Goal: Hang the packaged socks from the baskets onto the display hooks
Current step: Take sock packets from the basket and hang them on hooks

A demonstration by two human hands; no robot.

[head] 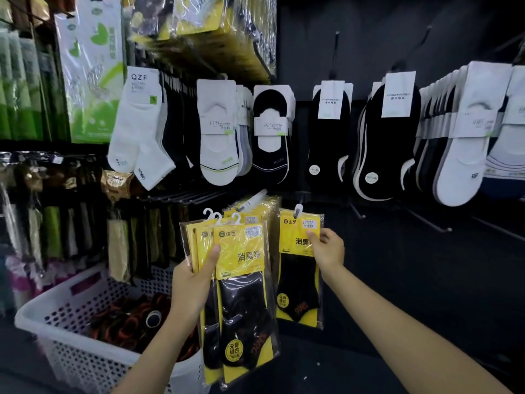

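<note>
My left hand (193, 280) grips a fanned stack of yellow sock packs (238, 282) with black socks inside and white plastic hangers on top. My right hand (326, 248) pinches a single yellow sock pack (298, 282) by its upper right edge, just right of the stack. That pack's white hanger (298, 209) sits at the tip of a display hook, and I cannot tell whether it is on the hook. More yellow packs (255, 209) hang on a hook directly behind the stack. A white perforated basket (71, 317) at lower left holds dark socks with orange trim.
White and black no-show socks (272, 135) hang in rows on the dark wall above. Bare hooks (434, 223) stick out at right of the single pack. Packed green and brown goods fill the left racks (51, 228).
</note>
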